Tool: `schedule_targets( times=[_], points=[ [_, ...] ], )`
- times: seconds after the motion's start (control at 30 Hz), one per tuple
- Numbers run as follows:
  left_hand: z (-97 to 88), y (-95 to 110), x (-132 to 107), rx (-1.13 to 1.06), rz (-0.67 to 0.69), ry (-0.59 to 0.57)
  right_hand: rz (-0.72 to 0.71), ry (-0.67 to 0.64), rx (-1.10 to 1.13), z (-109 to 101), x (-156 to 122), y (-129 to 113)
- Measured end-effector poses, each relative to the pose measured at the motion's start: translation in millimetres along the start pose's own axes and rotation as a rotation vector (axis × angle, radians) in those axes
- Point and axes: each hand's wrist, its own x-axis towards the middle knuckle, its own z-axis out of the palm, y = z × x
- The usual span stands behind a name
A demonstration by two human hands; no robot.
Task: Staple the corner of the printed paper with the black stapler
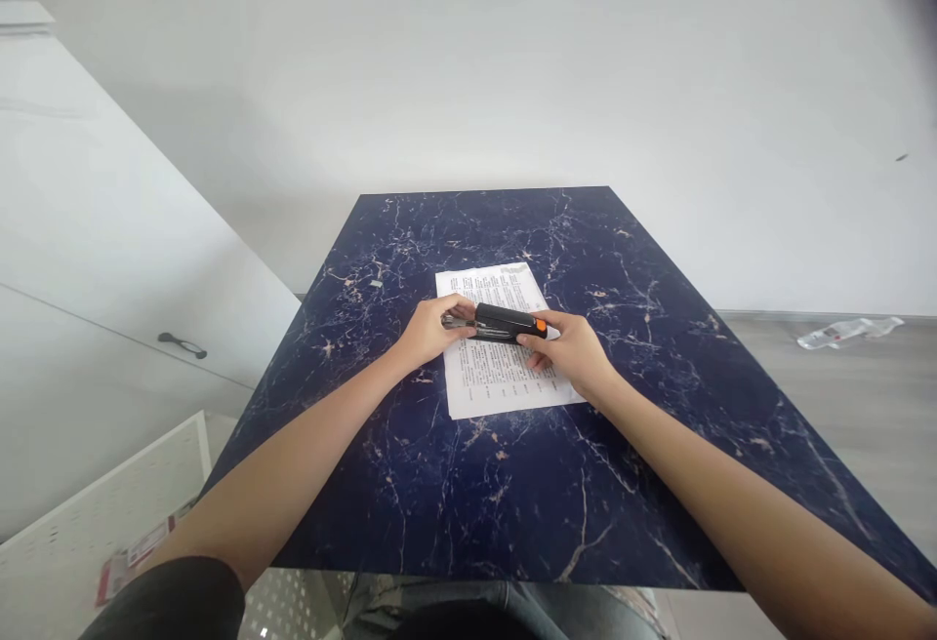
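Note:
A black stapler (505,322) with an orange patch lies level between my two hands, above a sheaf of printed paper (479,388). My right hand (578,352) is closed around its right end, thumb and fingers on either side. With thumb and forefinger, my left hand (430,330) pinches a slim metal part that juts from the stapler's left end. Whether loose staples are in those fingertips is too small to tell. Both hands rest over the printed page and cover some of its text.
Blue marble-patterned table (498,484) stands against a white wall. To the left is a white cabinet with a dark handle (183,344), and below it a white perforated basket (109,503). Clear plastic packaging (849,332) lies on the floor at right.

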Motion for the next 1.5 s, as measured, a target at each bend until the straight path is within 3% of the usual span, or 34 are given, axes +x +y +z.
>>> schedule_targets(
  times=[0.27,0.37,0.47,0.53,0.63,0.73,0.87,0.93,1.03,1.13,1.23,1.33,1.4,1.5],
  points=[
    [-5.2,-6.7,1.5,-0.213,0.002,0.069,-0.13,0.125,-0.097,-9.3,-5.3,-11.9],
    [-5.4,-11.0,3.7,-0.304,-0.032,0.145,-0.208,0.188,-0.193,-10.1,-10.2,-17.7],
    [-7.7,-13.4,6.9,-0.502,-0.118,0.236,-0.429,0.263,-0.331,-9.5,-14.8,-17.3],
    [-9.7,-12.6,8.6,-0.672,-0.183,0.185,-0.62,0.283,-0.459,-9.1,-17.7,-12.5],
    [-10.4,-7.1,8.9,-0.781,-0.26,-0.003,-0.78,0.219,-0.619,-9.3,-21.9,-3.5],
    [-8.6,-1.3,7.1,-0.705,-0.253,-0.129,-0.802,0.081,-0.754,-10.8,-26.2,-2.7],
    [-6.7,-4.4,5.2,-0.715,-0.228,-0.111,-0.814,-0.07,-0.924,-11.7,-29.6,-13.1],
    [-5.2,-9.8,5.0,-0.786,-0.249,-0.081,-0.865,-0.075,-0.965,-10.7,-28.3,-14.7],
    [-0.9,-16.9,5.9,-0.909,-0.286,-0.078,-1.055,0.094,-0.941,-7.8,-22.5,-9.2],
    [2.2,-18.5,8.1,-1.023,-0.327,0.054,-1.175,0.374,-0.793,-3.8,-17.6,-4.9],
    [-1.6,-13.2,9.4,-1.148,-0.341,0.277,-1.027,0.523,-0.608,1.5,-18.4,-9.6],
    [-10.9,-3.1,7.2,-1.289,-0.365,0.381,-0.757,0.51,-0.427,9.0,-21.6,-15.9],
    [-16.3,3.1,3.6,-1.358,-0.381,0.351,-0.576,0.435,-0.307,14.5,-22.3,-16.3],
    [-19.2,6.2,-3.8,-1.369,-0.327,0.175,-0.43,0.321,-0.256,21.1,-21.0,-12.5]
  ],
)
